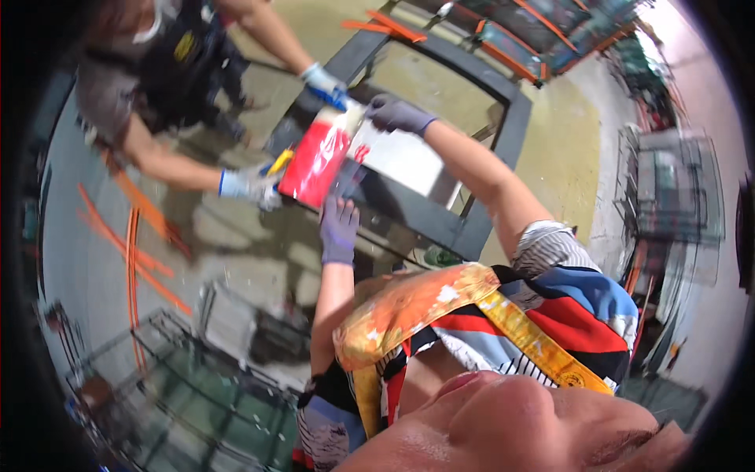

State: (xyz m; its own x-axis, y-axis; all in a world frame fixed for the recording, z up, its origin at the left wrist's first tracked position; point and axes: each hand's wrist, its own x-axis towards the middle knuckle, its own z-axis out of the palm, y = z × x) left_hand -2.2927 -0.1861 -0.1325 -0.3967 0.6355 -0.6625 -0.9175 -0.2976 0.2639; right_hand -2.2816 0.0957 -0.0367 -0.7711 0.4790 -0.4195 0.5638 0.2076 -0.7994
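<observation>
A shiny red packet or sheet (316, 161) lies over the near-left part of a dark rectangular frame (515, 130). Beside it, a white sheet (405, 161) with red marks spans part of the frame's opening. My left hand (340, 230), in a purple-grey glove, has its fingers stretched out at the red piece's near edge. Gloved in grey, my right hand (397, 116) is curled closed at the white sheet's far edge; what its fingers grip is hidden. Opposite me, a co-worker's gloved hand (326, 86) reaches close to it, and their other hand (255, 186) is beside a yellow tool (281, 162).
A co-worker in a dark apron (185, 59) stands across the frame at the upper left. Orange strips (132, 236) stand or lie at left. Metal racks with glass-like panels (212, 401) are at lower left, with more panels (676, 185) at right and stacked panes (543, 35) beyond.
</observation>
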